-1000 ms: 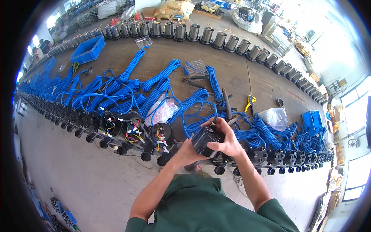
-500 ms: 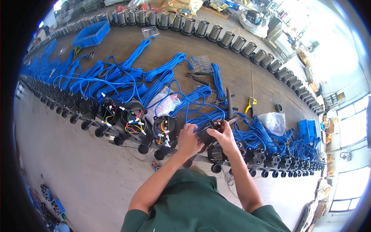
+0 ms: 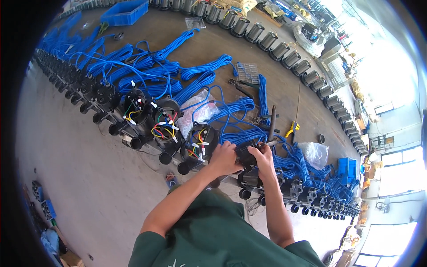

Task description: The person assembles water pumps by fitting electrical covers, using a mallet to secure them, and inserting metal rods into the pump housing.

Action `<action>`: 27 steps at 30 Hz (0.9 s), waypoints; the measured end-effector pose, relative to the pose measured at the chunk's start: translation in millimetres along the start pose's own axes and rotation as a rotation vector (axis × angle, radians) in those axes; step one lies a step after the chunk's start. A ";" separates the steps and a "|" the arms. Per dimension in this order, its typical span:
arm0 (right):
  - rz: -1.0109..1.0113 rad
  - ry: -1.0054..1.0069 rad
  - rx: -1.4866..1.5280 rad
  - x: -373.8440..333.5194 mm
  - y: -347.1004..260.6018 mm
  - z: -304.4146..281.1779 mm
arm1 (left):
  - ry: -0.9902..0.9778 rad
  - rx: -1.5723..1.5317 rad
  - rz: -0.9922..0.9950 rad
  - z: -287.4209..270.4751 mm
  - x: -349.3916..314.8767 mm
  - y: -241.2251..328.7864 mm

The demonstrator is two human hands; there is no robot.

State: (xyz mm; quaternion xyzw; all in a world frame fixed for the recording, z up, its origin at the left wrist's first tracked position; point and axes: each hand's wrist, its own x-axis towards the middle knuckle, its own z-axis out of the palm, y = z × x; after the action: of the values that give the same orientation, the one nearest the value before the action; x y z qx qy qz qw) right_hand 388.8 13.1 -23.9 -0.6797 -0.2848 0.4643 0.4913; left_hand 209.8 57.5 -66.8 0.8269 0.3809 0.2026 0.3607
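Note:
Between my hands, just above the table's near edge, is a black plastic housing part [image 3: 245,154]. My left hand [image 3: 224,159] has its fingers wrapped over the part's left side. On the other side my right hand [image 3: 264,161] grips it, thumb lying across the top. What the fingertips touch underneath is hidden. Left of my left hand stands an open black round housing [image 3: 201,139] with coloured wires and white connectors showing inside. Two similar wired housings [image 3: 165,122] follow further left. Bundled blue cable [image 3: 244,137] lies right behind the held part.
A dark upright rod [image 3: 272,121] rises behind my right hand. Pliers [image 3: 242,84], a yellow-handled tool [image 3: 292,130], a clear bag [image 3: 314,154] and a bag of small parts [image 3: 199,115] lie around the cables. Metal cylinders [image 3: 255,33] line the far edge; a blue crate [image 3: 125,13] sits far left.
The view has swung, so the table appears tilted and shifted. Both hands keep hold of the black part, which has turned slightly between them.

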 end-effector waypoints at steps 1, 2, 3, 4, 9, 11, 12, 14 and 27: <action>-0.010 0.016 -0.035 5.0 4.7 -1.8 | -0.018 0.006 -0.043 -2.8 1.0 3.1; -0.006 0.028 -0.056 7.2 9.6 -4.4 | -0.010 0.020 -0.069 3.5 1.7 -0.2; 0.031 0.015 -0.015 9.1 10.9 -4.9 | 0.046 -0.024 -0.076 6.4 -0.9 -1.3; 0.068 0.002 0.027 10.6 11.6 -6.4 | 0.102 -0.069 -0.083 10.5 -5.6 -1.0; 0.061 0.045 -0.020 5.4 2.0 -1.1 | 0.467 -0.226 -0.125 36.0 -31.7 8.1; 0.036 0.052 -0.046 5.6 4.2 -1.1 | 0.544 -0.162 -0.106 43.7 -43.4 19.7; 0.026 0.046 -0.061 6.4 3.9 1.0 | 0.509 -0.165 -0.118 47.0 -45.4 22.1; 0.014 0.028 -0.062 7.3 4.0 0.2 | 0.487 -0.163 -0.124 51.5 -40.7 21.8; -0.095 -0.039 -0.103 -0.8 1.6 0.5 | 0.208 0.068 -0.140 21.2 -33.5 3.7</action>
State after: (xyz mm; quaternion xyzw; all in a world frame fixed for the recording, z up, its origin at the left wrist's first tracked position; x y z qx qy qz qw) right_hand 387.9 12.1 -25.1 -0.6806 -0.3496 0.4383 0.4716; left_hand 203.5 20.5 -80.1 0.7845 0.4797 0.2488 0.3041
